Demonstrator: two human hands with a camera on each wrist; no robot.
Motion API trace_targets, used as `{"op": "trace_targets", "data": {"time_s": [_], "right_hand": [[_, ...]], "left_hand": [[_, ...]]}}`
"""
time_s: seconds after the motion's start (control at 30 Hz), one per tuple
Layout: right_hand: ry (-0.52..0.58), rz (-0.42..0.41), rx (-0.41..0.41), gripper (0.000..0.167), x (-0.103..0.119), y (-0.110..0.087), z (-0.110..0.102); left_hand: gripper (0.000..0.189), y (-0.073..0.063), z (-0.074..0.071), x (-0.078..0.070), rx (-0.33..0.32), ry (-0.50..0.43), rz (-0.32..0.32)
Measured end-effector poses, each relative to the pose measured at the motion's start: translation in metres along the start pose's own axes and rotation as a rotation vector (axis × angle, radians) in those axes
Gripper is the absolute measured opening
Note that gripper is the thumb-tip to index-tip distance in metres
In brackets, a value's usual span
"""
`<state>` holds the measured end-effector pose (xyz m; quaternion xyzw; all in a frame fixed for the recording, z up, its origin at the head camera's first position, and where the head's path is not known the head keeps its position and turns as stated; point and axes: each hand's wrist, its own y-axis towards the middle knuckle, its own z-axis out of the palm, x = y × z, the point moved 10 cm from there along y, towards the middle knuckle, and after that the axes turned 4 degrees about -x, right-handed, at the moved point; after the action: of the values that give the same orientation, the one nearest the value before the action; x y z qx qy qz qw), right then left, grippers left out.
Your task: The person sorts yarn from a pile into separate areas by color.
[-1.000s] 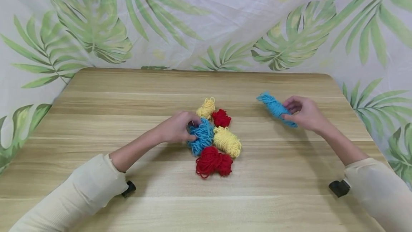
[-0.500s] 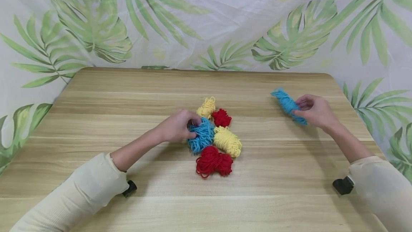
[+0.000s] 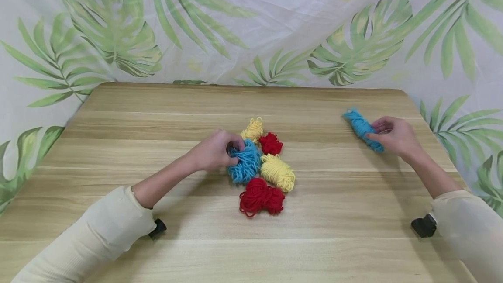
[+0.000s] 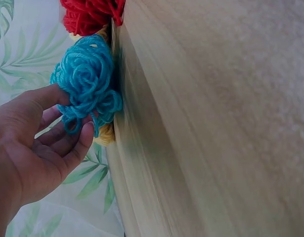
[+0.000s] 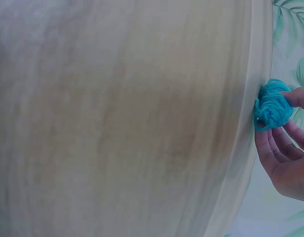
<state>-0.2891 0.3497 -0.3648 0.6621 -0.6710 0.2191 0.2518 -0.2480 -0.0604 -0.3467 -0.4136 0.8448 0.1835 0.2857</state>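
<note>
Your left hand (image 3: 215, 150) is near the middle of the worktop (image 3: 334, 230), and its grip holds the blue bundle (image 3: 246, 166) by the left side, between thumb and fingers. In the left wrist view, loose loops of this yarn hang near the fingertips. I cannot tell whether the bundle touches the worktop.

Your right hand (image 3: 397, 138) is well apart from the left one, toward the far right part of the worktop. Its grip pinches the blue roll (image 3: 359, 125) at the near end, with the thumb on one side and the fingers on the other. The roll is slanted, and its free end points to the back left. Whether it rests on the worktop or is slightly above it, I also cannot tell.

Around the blue bundle there are four more pieces of yarn: the small yellow skein (image 3: 252, 130) behind it, the small red skein (image 3: 270, 144) behind it to the right, the larger yellow skein (image 3: 277, 172) just beside it on the right, and the red bundle (image 3: 259, 196) with two lobes in front. Behind the worktop hangs a white cloth (image 3: 283, 16) with green leaves.
</note>
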Motion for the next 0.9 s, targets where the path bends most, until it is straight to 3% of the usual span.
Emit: {"op": "trace_targets", "data": {"time_s": [0.27,0.63,0.9], "right_hand": [[-0.005,0.004,-0.005,0.039,-0.001,0.001,-0.001],[-0.008,0.008,0.002,0.040,-0.002,0.000,-0.001],[-0.011,0.015,-0.004,0.042,-0.004,-0.001,-0.001]], "left_hand": [[0.015,-0.002,-0.006,0.000,-0.009,-0.040,0.057],[0.014,-0.002,-0.022,-0.010,-0.035,-0.053,0.023],[0.014,-0.002,-0.030,-0.021,-0.086,-0.085,0.057]]}}
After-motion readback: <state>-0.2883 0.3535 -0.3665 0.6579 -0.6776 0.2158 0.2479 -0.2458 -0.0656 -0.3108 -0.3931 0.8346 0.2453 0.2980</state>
